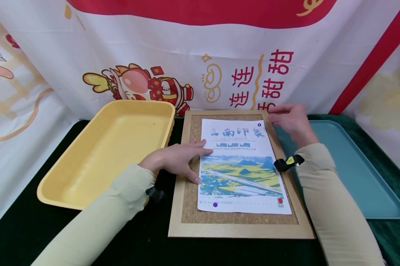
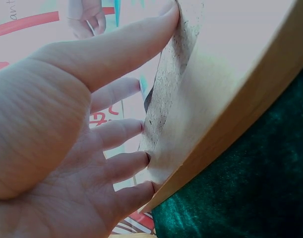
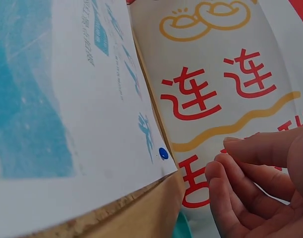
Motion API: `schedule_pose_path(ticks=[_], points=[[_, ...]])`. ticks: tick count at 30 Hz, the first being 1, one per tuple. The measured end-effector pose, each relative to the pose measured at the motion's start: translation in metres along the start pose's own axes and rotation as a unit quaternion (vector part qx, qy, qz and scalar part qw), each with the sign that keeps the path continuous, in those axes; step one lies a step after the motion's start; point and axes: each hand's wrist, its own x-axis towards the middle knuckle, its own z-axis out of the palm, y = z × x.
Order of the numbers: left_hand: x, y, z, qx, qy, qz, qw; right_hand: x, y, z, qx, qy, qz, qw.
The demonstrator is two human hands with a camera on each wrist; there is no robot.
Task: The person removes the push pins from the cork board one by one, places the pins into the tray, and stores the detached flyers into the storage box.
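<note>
A printed landscape poster (image 1: pixel 239 177) lies on a wood-framed cork board (image 1: pixel 239 231). A dark blue pushpin (image 3: pixel 163 153) sits at its upper right corner, a purple pin (image 1: pixel 215 204) at the lower left and a red pin (image 1: pixel 280 200) at the lower right. My left hand (image 1: pixel 178 159) rests with spread fingers across the board's left side, fingertips at the poster's left edge. Beside the board's top right corner is my right hand (image 1: pixel 291 120). In the right wrist view its fingers (image 3: pixel 218 193) are loosely bent near the thumb, with nothing visible between them.
A yellow tray (image 1: pixel 103 155) stands left of the board. On the right lies a blue-green tray (image 1: pixel 349 173), partly behind my right forearm. Dark green cloth (image 1: pixel 126 244) covers the table, and a printed white curtain (image 1: pixel 173 44) hangs close behind the board.
</note>
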Motion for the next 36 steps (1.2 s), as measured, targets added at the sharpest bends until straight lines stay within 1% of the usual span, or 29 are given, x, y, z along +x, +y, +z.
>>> schedule_pose_path(ticks=[7, 15, 31, 36], points=[[0.000, 0.001, -0.001, -0.001, -0.003, 0.003, 1.0000, 0.000, 0.002, 0.006, -0.012, 0.002, -0.009, 1.000], [-0.001, 0.000, 0.000, -0.002, -0.003, 0.006, 1.0000, 0.001, 0.004, 0.010, -0.016, 0.000, 0.005, 1.000], [0.000, 0.000, 0.001, -0.002, -0.001, 0.008, 1.0000, 0.006, 0.010, 0.016, -0.045, -0.031, 0.026, 0.998], [-0.002, 0.001, -0.001, -0.001, -0.002, 0.008, 1.0000, 0.008, 0.012, 0.017, -0.059, -0.040, 0.024, 0.997]])
